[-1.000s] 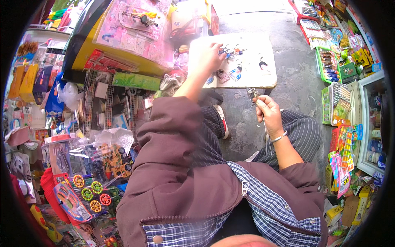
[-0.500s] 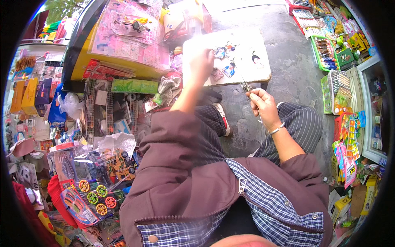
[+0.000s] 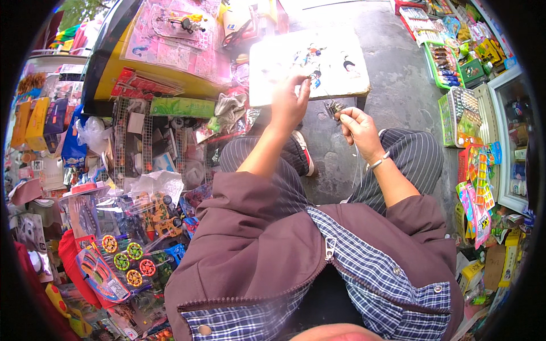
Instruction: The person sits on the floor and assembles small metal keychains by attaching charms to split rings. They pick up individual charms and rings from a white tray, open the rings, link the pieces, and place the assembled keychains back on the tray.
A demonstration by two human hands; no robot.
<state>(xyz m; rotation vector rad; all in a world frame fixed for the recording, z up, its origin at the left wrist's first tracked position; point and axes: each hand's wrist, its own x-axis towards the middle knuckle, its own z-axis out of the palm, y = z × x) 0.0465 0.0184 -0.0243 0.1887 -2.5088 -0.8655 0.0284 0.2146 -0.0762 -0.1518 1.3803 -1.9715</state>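
My left hand [image 3: 289, 103] hovers at the near edge of a white board [image 3: 263, 65], thumb and fingers slightly apart, nothing visible between them. Small picture charms lie on the board: a blue-and-dark one [image 3: 314, 75] just past my left fingertips, another [image 3: 348, 63] farther right, and a few in a cluster [image 3: 310, 52] behind. My right hand [image 3: 359, 133], with a light bangle [image 3: 378, 161] at the wrist, pinches a bunch of small metal pieces [image 3: 334, 108] just off the board's near edge. Thin pale strands [image 3: 357, 154] hang below that hand.
Pink sticker sheets [image 3: 170, 62] cover a yellow-sided box at the left, beside scissors [image 3: 236, 35]. Packaged toys with coloured wheels [image 3: 135, 250] crowd the lower left. Snack packets [image 3: 483, 196] and a glass-fronted cabinet [image 3: 515, 136] line the right. Grey floor [image 3: 392, 68] lies behind the board.
My left hand has come nearer and a little right, from the board's left part to its near edge. My right hand still pinches the metal bunch. The whole view has shifted slightly.
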